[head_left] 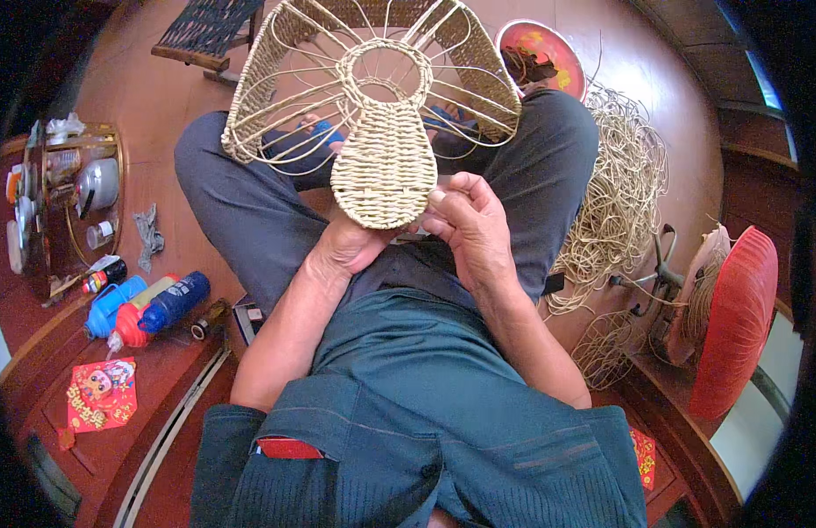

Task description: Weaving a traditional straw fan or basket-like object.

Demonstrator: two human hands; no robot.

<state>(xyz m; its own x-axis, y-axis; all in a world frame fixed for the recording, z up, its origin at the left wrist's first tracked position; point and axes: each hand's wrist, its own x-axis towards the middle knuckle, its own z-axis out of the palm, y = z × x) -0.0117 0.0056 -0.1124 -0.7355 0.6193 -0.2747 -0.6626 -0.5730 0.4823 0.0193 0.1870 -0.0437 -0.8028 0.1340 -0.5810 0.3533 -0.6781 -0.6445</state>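
Note:
A half-woven basket [241, 114] of pale twisted cord rests across my lap, with bare wire loops fanning out from a ring [386, 44] wound in cord. From that ring a rounded, closely woven panel [384, 172] reaches toward me. My left hand [355, 244] lies under the panel's near end and grips it, most of its fingers hidden below. At the panel's right edge my right hand [474, 220] is closed, thumb and fingertips pinched together. Whatever they pinch is too small to make out.
A heap of loose cord [623, 194] lies on the floor at right, near a red round-backed seat [733, 321]. A red basin [548, 57] stands beyond my right knee. At left are several bottles [148, 304] and a rack [82, 189] with containers. A dark woven chair [205, 35] is far left.

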